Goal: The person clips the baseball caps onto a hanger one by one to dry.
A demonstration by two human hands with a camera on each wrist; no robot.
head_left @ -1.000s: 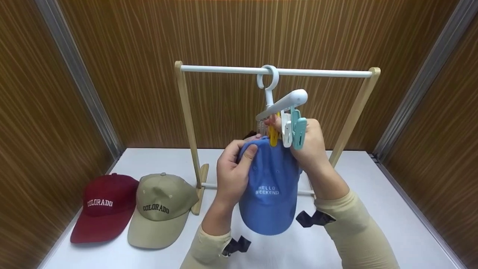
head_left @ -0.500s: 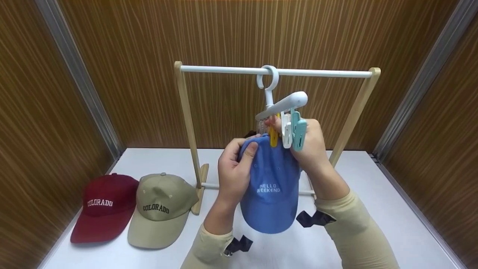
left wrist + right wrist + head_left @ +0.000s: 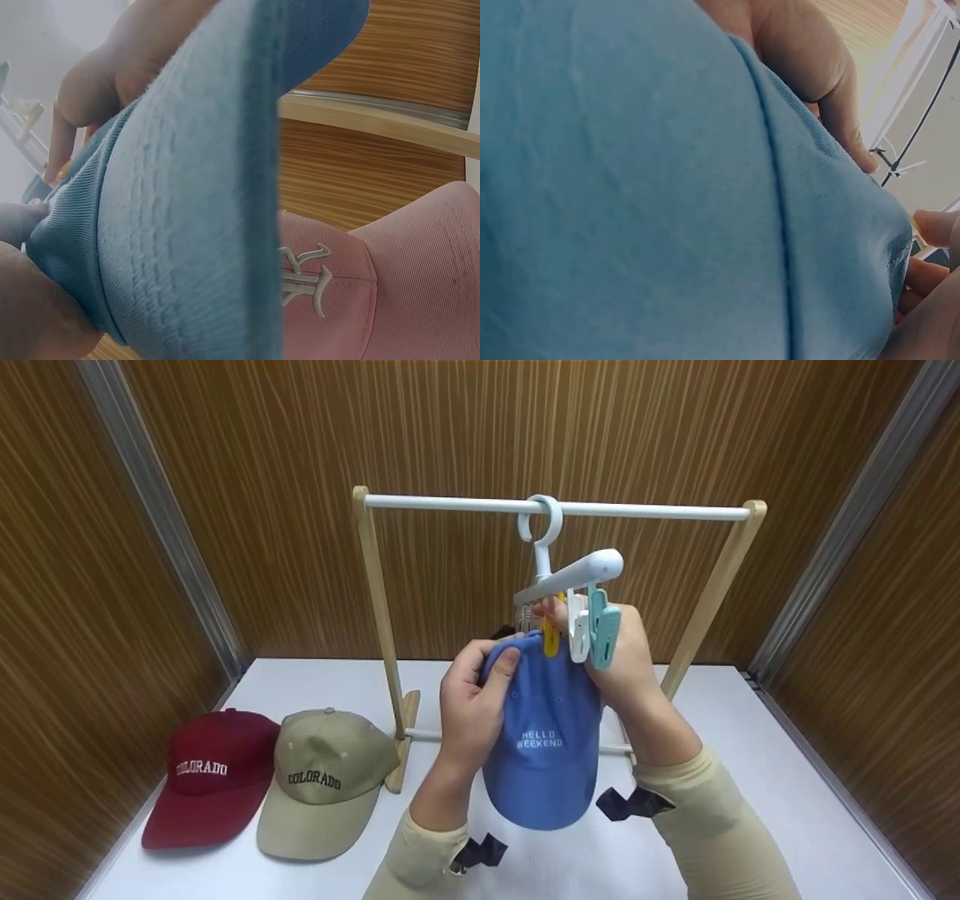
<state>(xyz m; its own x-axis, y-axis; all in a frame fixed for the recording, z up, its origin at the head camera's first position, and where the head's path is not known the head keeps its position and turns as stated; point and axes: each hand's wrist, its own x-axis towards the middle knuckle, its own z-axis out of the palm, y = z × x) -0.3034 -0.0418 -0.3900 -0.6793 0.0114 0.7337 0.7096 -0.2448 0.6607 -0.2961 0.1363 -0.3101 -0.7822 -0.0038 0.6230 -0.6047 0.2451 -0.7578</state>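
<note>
My left hand point(image 3: 472, 701) grips the crown of a blue baseball cap point(image 3: 541, 780), thumb on the front. The cap hangs upright with its brim down and "HELLO WEEKEND" facing me. At the cap's top, my right hand point(image 3: 630, 660) pinches a yellow clothespin point(image 3: 552, 639), partly hidden behind the other clips; whether its jaws bite the cloth I cannot tell. A white clothespin point(image 3: 578, 634) and a teal clothespin point(image 3: 604, 634) dangle in front of that hand from a white hanger point(image 3: 574, 575). Blue cloth point(image 3: 645, 187) fills most of the right wrist view.
The hanger hooks over the white rail point(image 3: 450, 504) of a wooden-legged rack. A red cap point(image 3: 210, 780) and a khaki cap point(image 3: 322, 780) lie on the white table point(image 3: 750, 780) at left. The left wrist view also holds a pink cap point(image 3: 420, 270) with white embroidery.
The blue cap and my left hand have shifted slightly right. The hanger's near end sits a little lower in the view. Both hands keep their hold.
</note>
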